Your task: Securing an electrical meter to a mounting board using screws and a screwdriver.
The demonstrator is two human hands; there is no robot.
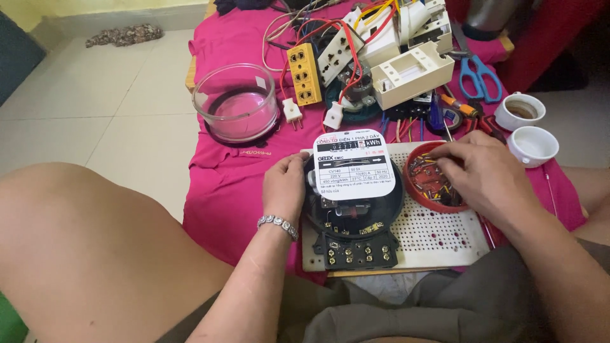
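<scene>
Two hands work over a white perforated board (438, 238) on the pink-covered desk (222, 171). Left hand (286, 184) cups the left rim of the black electricity meter (352, 203), apparently steadying it upright on the board. Right hand (486, 171) dips its fingers into the red bowl of small parts (422, 184) just right of the meter; what they pinch is hidden. Far side is crowded with sockets and wires; the clear glass cover (236, 101) sits far left, near the desk edge.

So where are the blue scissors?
In the head view, the scissors lie at the top right on the pink cloth, beside the white plastic box and above the two white cups.
</scene>
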